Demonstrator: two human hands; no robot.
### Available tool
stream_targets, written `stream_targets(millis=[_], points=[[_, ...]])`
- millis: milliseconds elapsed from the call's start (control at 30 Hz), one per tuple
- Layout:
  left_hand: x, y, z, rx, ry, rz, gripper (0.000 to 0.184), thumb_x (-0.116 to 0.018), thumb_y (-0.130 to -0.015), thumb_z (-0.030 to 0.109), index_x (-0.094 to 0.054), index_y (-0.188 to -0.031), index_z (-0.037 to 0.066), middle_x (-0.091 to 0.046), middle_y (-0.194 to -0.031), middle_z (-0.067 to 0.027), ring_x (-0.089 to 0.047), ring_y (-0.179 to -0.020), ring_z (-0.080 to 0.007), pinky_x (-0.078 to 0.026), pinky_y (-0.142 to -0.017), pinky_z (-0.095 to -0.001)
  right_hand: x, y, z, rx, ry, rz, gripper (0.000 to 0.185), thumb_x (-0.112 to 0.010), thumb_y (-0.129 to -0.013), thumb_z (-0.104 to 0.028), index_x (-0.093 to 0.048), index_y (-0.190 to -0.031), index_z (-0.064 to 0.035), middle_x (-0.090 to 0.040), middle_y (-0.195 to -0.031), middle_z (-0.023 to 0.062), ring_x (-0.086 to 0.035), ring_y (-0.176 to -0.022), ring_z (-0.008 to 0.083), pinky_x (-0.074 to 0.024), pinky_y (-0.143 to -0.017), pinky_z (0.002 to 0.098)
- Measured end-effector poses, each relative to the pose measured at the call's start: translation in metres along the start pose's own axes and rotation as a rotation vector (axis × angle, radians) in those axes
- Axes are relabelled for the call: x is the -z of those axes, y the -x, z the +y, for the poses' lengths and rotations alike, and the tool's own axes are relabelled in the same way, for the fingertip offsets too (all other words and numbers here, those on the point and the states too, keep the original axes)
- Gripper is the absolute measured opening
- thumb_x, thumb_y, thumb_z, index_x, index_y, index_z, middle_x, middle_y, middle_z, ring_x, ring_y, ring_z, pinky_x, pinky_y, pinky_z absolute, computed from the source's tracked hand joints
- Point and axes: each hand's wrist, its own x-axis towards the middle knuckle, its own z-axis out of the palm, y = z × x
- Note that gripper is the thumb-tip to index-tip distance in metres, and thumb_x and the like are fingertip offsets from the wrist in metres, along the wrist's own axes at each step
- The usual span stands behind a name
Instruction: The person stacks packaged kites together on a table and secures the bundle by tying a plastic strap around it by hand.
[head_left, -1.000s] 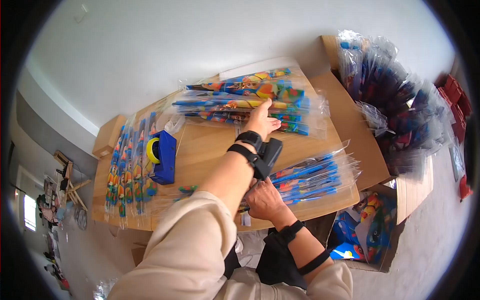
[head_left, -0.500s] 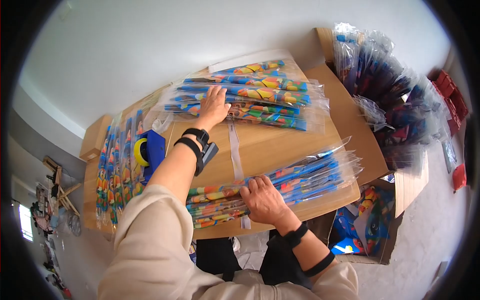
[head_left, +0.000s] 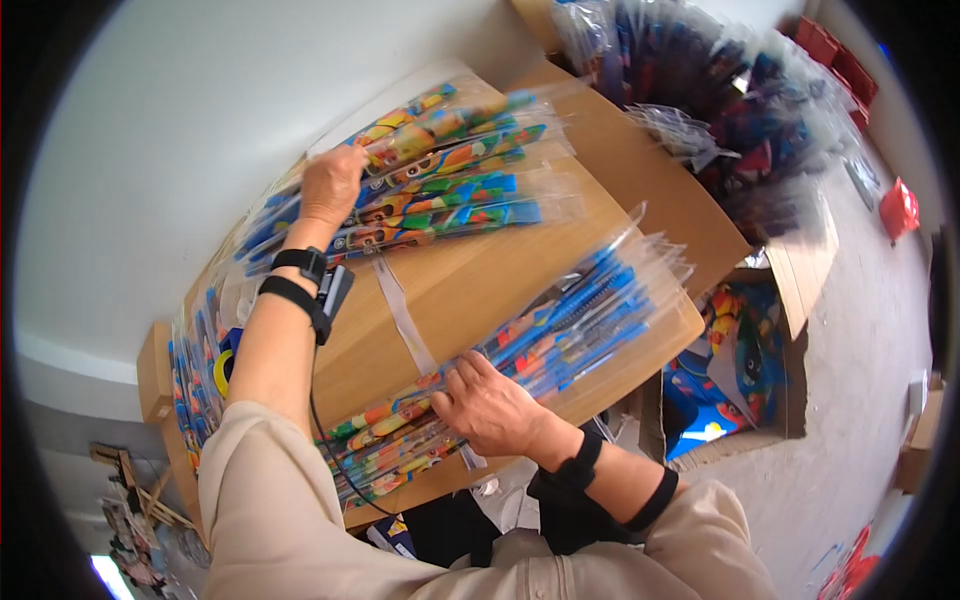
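My left hand [head_left: 333, 185] is closed on the end of a rolled cartoon-print packet [head_left: 440, 128] in a clear plastic sleeve, at the far pile. The packet is blurred and slants up to the right. More such rolls [head_left: 440, 190] lie side by side below it. Nearer my body, my right hand [head_left: 490, 405] has its fingers curled on a second pile of sleeved rolls [head_left: 570, 330], gripping at its upper edge; the fingertips are partly hidden. Both piles rest on a wooden table [head_left: 480, 270].
A pale strap [head_left: 400, 315] crosses the table between the piles. More sleeved rolls [head_left: 195, 365] and a tape dispenser [head_left: 225, 370] are at the left end. At right are an open carton [head_left: 790, 400] of printed material and a heap of plastic-wrapped items [head_left: 740, 120].
My left hand has gone from lying on the far pile to gripping a roll, which is lifted and tilted. My right hand stays at the near pile. The whole view has turned.
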Motion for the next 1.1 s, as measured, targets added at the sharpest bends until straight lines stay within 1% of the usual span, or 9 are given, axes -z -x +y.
stream_targets(millis=[167,233,333,500,633,667,800,867,1100], points=[[0.059,-0.025,0.034,-0.186,-0.197,0.163,0.01,-0.049,-0.088,0.007,-0.053,-0.079,0.005,-0.062,-0.074,-0.0153,-0.063,-0.072,-0.0373,-0.049,-0.062,-0.0494,0.0,0.003,0.0,0.015,0.006,0.002,0.019,-0.06,-0.064,-0.013,-0.05,-0.077,-0.0031,-0.055,-0.079,0.0135,-0.055,-0.081,0.0306,-0.0411,-0.083,0.0387],[0.075,-0.018,0.05,0.044,-0.157,0.124,0.011,-0.046,-0.088,0.007,-0.053,-0.081,0.005,-0.061,-0.073,-0.0184,-0.062,-0.07,-0.0395,-0.048,-0.061,-0.0505,-0.003,0.005,-0.001,0.012,0.006,0.039,0.019,-0.06,-0.064,-0.014,-0.05,-0.076,-0.0038,-0.055,-0.077,0.0121,-0.054,-0.079,0.0298,-0.0407,-0.08,0.0382],[0.076,0.027,0.069,0.024,0.147,-0.083,0.018,-0.046,-0.09,0.015,-0.053,-0.077,0.004,-0.058,-0.067,-0.0244,-0.06,-0.067,-0.0444,-0.045,-0.058,-0.052,-0.003,0.007,-0.002,-0.001,0.016,0.023,0.019,-0.061,-0.064,-0.013,-0.051,-0.077,-0.004,-0.055,-0.077,0.0116,-0.055,-0.079,0.0297,-0.0407,-0.08,0.0381],[0.062,0.119,0.13,0.15,0.349,-0.318,0.014,-0.054,-0.084,0.005,-0.049,-0.07,0.002,-0.052,-0.066,-0.0248,-0.056,-0.066,-0.0445,-0.042,-0.055,-0.0491,-0.009,0.009,-0.001,0.022,0.008,0.07,0.02,-0.063,-0.063,-0.013,-0.053,-0.079,-0.0043,-0.056,-0.077,0.0107,-0.055,-0.08,0.0287,-0.0404,-0.08,0.0372],[0.06,0.142,0.143,0.303,0.621,-0.465,0.01,-0.059,-0.084,0.008,-0.055,-0.079,0.0,-0.052,-0.069,-0.0233,-0.056,-0.065,-0.0386,-0.044,-0.06,-0.0409,-0.006,0.01,-0.002,0.022,0.042,0.047,0.02,-0.063,-0.063,-0.013,-0.054,-0.078,-0.0045,-0.056,-0.079,0.0102,-0.055,-0.08,0.0279,-0.0403,-0.079,0.0368],[0.053,0.149,0.138,0.302,0.686,-0.522,0.012,-0.061,-0.084,0.008,-0.058,-0.083,-0.003,-0.047,-0.064,-0.0135,-0.048,-0.061,-0.0155,-0.042,-0.061,-0.0342,-0.005,0.01,-0.002,0.022,0.037,0.042,0.019,-0.063,-0.064,-0.013,-0.055,-0.078,-0.0045,-0.056,-0.079,0.0101,-0.055,-0.08,0.0277,-0.0402,-0.079,0.0367],[0.048,0.164,0.132,0.34,0.685,-0.506,0.012,-0.061,-0.084,0.008,-0.057,-0.084,-0.003,-0.049,-0.065,-0.0145,-0.048,-0.061,-0.0167,-0.043,-0.061,-0.0341,-0.005,0.011,-0.002,0.01,0.031,0.038,0.019,-0.064,-0.064,-0.014,-0.055,-0.079,-0.0047,-0.055,-0.08,0.0098,-0.054,-0.081,0.027,-0.04,-0.078,0.0366],[0.053,0.168,0.132,0.285,0.643,-0.525,0.014,-0.06,-0.084,0.007,-0.063,-0.094,-0.002,-0.062,-0.08,-0.023,-0.06,-0.07,-0.0329,-0.047,-0.067,-0.0377,-0.004,0.01,-0.002,0.013,0.036,0.043,0.019,-0.064,-0.064,-0.014,-0.055,-0.078,-0.0049,-0.055,-0.08,0.0097,-0.054,-0.081,0.0269,-0.0399,-0.078,0.0367],[0.057,0.172,0.136,0.359,0.756,-0.675,0.018,-0.059,-0.083,0.004,-0.064,-0.099,-0.003,-0.063,-0.082,-0.0232,-0.063,-0.075,-0.0288,-0.048,-0.071,-0.0367,-0.003,0.008,-0.002,0.021,0.034,0.006,0.018,-0.064,-0.066,-0.014,-0.058,-0.081,-0.0047,-0.055,-0.091,0.0103,-0.053,-0.091,0.0269,-0.0388,-0.088,0.038]])
